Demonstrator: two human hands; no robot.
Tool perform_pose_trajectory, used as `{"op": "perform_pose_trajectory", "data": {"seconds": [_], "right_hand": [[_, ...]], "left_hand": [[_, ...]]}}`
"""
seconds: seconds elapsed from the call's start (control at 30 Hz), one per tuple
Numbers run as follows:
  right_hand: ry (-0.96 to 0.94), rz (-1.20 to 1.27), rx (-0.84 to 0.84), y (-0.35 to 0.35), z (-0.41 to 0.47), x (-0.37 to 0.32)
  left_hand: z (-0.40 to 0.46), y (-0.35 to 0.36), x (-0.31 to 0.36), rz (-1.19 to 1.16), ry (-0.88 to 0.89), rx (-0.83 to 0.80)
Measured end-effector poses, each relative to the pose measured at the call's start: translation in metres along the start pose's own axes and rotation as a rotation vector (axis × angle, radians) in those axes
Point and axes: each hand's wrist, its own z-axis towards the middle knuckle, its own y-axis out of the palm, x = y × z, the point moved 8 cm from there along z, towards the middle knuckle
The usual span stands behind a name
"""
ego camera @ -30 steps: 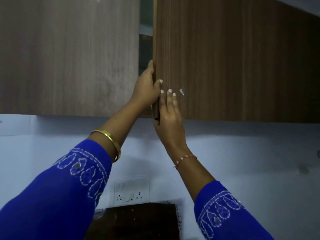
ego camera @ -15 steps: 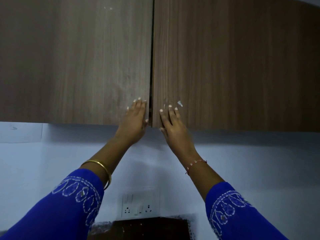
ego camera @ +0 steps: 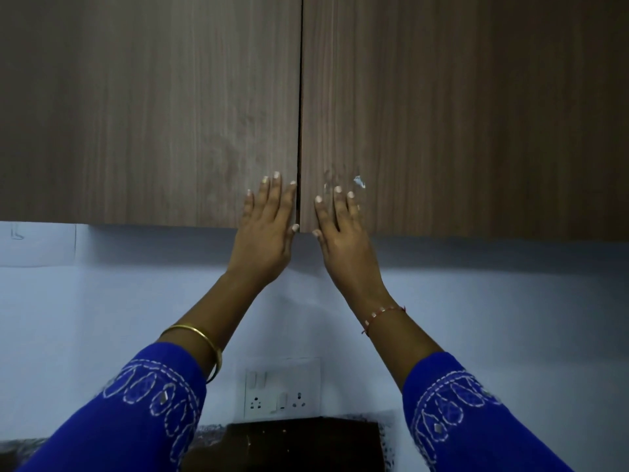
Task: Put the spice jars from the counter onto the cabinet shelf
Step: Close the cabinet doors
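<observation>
Two brown wood-grain cabinet doors fill the upper view, both closed with a thin dark seam between them. My left hand (ego camera: 269, 226) lies flat with straight fingers on the lower corner of the left door (ego camera: 153, 107). My right hand (ego camera: 340, 229) lies flat on the lower corner of the right door (ego camera: 459, 107), beside a small white chip in the surface. No spice jars show, and the shelf is hidden behind the doors.
Below the cabinet is a pale blue wall with a white switch and socket plate (ego camera: 282, 390). A dark brown board (ego camera: 299, 444) leans at the back of a speckled dark counter (ego camera: 20, 451) at the bottom edge.
A second ago the right door stood ajar with both hands at its edge. The doors came together, and both hands now press flat on the closed fronts.
</observation>
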Motion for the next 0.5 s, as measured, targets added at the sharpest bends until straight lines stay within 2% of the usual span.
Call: {"op": "perform_pose_trajectory", "data": {"seconds": [0.33, 0.5], "right_hand": [[0.028, 0.023, 0.015, 0.0093, -0.0014, 0.0029], [0.068, 0.064, -0.053, 0.0102, -0.001, 0.0034]], "left_hand": [[-0.0024, 0.0086, 0.0012, 0.165, 0.032, 0.057], [-0.0034, 0.0074, 0.0031, 0.166, 0.034, -0.009]]}}
